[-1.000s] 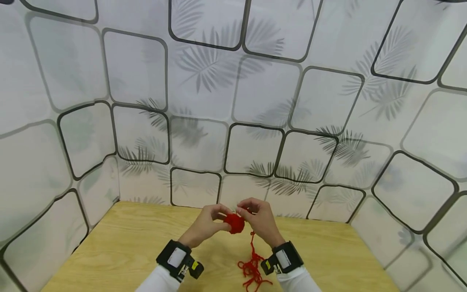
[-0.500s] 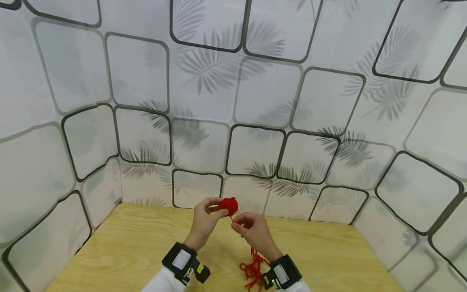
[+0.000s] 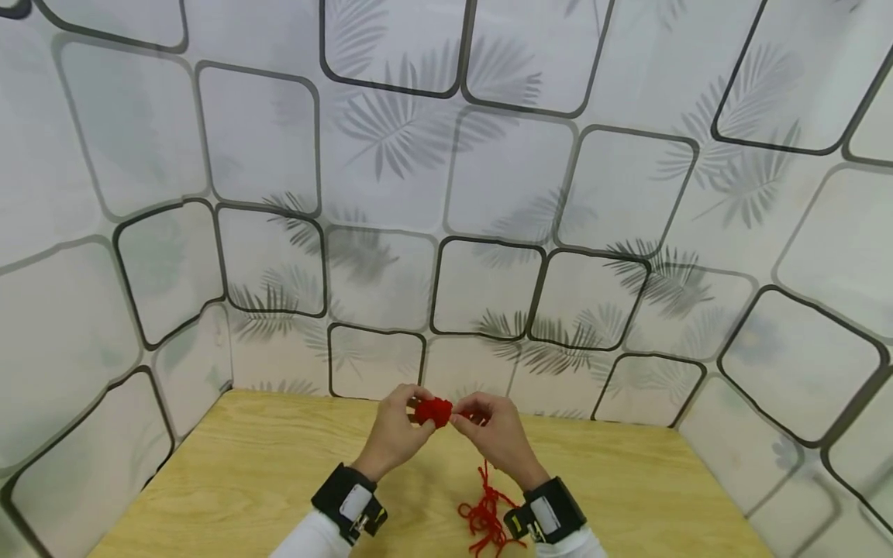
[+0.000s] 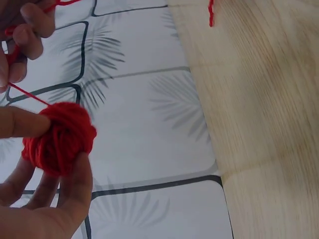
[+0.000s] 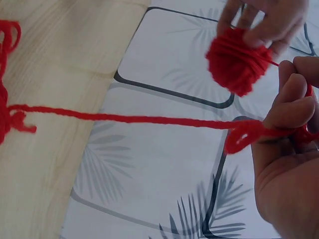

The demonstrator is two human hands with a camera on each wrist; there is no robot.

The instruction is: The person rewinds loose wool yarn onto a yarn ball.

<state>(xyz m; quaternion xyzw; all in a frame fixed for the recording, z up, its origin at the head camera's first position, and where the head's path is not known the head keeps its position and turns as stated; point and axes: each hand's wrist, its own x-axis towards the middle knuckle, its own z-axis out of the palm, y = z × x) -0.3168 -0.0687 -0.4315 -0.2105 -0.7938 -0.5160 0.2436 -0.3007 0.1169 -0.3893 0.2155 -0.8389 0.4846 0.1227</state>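
Observation:
A small ball of red yarn is held up above the table by my left hand, thumb on one side and fingers on the other, as the left wrist view shows with the yarn ball. Close on its right, my right hand pinches the strand that comes off the ball. In the right wrist view the strand runs through the curled fingers of the right hand, with a small loop hanging just outside them. Its other end leads down to a loose red tangle on the table.
The light wooden table reaches back to a wall covering printed with rounded squares and palm leaves. Black straps with small cameras sit on both wrists. The yarn tangle lies near the right forearm.
The ball rose and tilted in my left hand, then came slightly down again. My right hand dipped below it with the strand, then moved back up beside it.

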